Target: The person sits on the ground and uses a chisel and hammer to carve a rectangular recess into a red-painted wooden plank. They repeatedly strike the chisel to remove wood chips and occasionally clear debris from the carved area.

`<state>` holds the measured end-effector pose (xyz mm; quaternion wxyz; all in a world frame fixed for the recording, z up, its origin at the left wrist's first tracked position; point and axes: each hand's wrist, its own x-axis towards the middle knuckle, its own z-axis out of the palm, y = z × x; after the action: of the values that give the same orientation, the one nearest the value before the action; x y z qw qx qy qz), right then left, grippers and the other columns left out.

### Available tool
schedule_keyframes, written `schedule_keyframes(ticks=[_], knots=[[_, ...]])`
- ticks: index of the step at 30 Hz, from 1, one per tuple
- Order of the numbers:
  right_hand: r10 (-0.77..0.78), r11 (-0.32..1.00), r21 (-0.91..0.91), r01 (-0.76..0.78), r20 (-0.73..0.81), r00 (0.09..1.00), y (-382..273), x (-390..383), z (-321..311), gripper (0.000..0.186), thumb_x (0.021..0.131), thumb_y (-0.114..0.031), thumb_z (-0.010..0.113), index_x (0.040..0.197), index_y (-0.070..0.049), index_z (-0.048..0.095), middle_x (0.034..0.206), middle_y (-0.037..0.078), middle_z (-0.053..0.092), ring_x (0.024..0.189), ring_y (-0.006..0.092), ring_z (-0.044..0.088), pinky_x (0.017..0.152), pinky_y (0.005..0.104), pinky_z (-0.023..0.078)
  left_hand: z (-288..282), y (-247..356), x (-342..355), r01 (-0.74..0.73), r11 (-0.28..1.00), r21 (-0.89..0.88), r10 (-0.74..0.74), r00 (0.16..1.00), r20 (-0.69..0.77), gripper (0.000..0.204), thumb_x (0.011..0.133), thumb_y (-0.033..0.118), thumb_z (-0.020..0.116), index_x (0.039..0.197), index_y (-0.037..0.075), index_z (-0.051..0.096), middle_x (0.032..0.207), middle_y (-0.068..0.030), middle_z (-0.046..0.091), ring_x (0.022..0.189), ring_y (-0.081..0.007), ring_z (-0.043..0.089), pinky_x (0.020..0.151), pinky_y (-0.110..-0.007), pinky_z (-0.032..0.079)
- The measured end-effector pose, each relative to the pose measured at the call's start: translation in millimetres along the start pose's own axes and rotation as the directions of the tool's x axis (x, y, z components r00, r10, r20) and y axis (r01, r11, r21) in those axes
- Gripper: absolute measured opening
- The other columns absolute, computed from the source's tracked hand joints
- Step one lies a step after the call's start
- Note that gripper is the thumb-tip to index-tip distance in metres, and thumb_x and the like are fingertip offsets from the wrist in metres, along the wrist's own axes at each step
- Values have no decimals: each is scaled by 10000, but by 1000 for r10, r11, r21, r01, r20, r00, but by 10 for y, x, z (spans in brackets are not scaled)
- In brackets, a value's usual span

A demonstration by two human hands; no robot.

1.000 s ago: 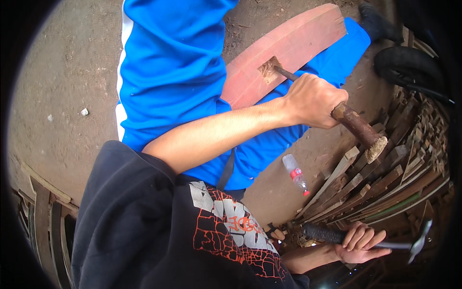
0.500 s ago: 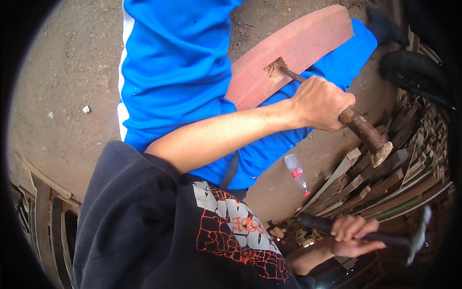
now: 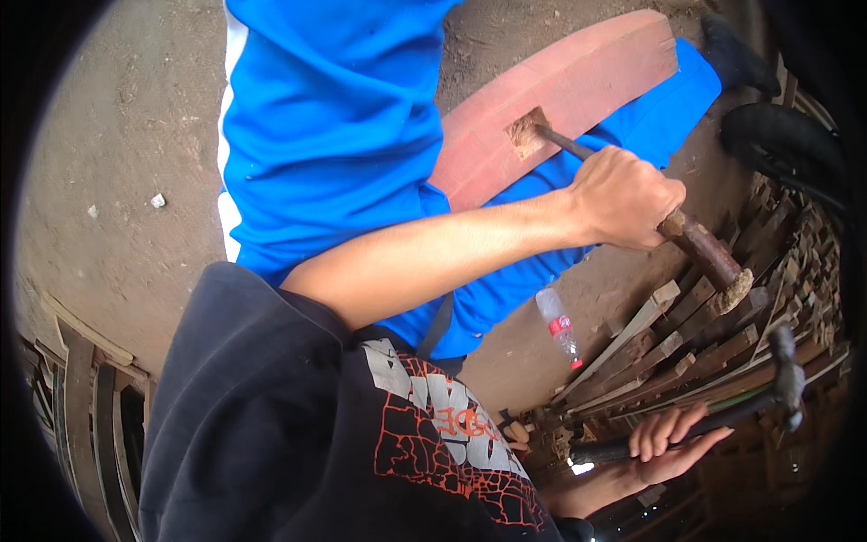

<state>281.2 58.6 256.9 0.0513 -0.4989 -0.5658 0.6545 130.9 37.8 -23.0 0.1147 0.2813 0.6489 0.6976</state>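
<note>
My left hand (image 3: 626, 197) is closed round a chisel (image 3: 710, 255) with a worn wooden handle and a frayed butt end. The chisel's metal blade slants into a rough square hole (image 3: 526, 135) cut in a curved, reddish wooden piece (image 3: 596, 77). That piece lies over my leg in blue trousers (image 3: 343, 135), tight against the other leg. Off to the lower right, my right hand (image 3: 670, 444) grips the dark handle of a hammer (image 3: 787, 379). Its metal head is raised, apart from the chisel's butt. The blade's tip is hidden inside the hole.
A clear plastic bottle (image 3: 557, 327) with a red cap lies on the dirt floor. Stacked wooden strips (image 3: 804, 280) fill the right side, below a black tyre (image 3: 781, 149). More planks (image 3: 83, 397) stand at the lower left, and small pale chips (image 3: 158, 200) dot the ground.
The hammer has swung so that its head now sits higher in view and its handle tilts upward. The chisel stays in the hole; the whole view has shifted slightly.
</note>
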Motion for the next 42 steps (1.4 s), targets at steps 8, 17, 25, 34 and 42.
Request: schedule_keyframes(ticks=[8,17,25,34,42], knots=[[-162,980,-120,159,-17,987,-108,125,70,583,1012,-607,212,750,-103,344,461,11,345,272,90,289,222,221,260,-75,56,-234,-133,990,-53,140,979,150,241,629,199,729,676,119,507,525,-37,487,473,-266,565,408,-401,421],[-115,992,-62,112,-46,992,161,164,79,603,1009,-613,203,743,-89,339,447,12,329,264,96,278,220,234,262,-92,154,-279,-202,976,-83,209,973,93,239,614,182,718,649,122,490,526,-23,481,477,-232,561,413,-378,429],[-98,995,-1,98,-80,992,260,118,74,613,1003,-626,215,721,-96,342,432,10,329,258,97,265,218,234,249,-120,37,-265,-206,976,-69,211,975,73,225,602,160,714,657,125,499,534,-25,481,491,-225,560,428,-363,430],[-299,944,-133,303,52,953,50,-190,-17,563,1002,-612,285,757,-112,366,475,2,353,327,65,328,260,192,258,-141,20,-249,-209,970,-126,214,976,30,198,592,144,712,689,133,539,549,-19,498,504,-219,571,434,-359,430],[-131,964,-235,122,-21,991,666,-278,122,605,977,-660,277,756,-105,373,482,13,364,314,90,318,263,242,294,-137,28,-241,-210,971,-112,214,977,19,201,590,127,708,693,138,537,559,-17,497,500,-220,566,432,-365,425]])
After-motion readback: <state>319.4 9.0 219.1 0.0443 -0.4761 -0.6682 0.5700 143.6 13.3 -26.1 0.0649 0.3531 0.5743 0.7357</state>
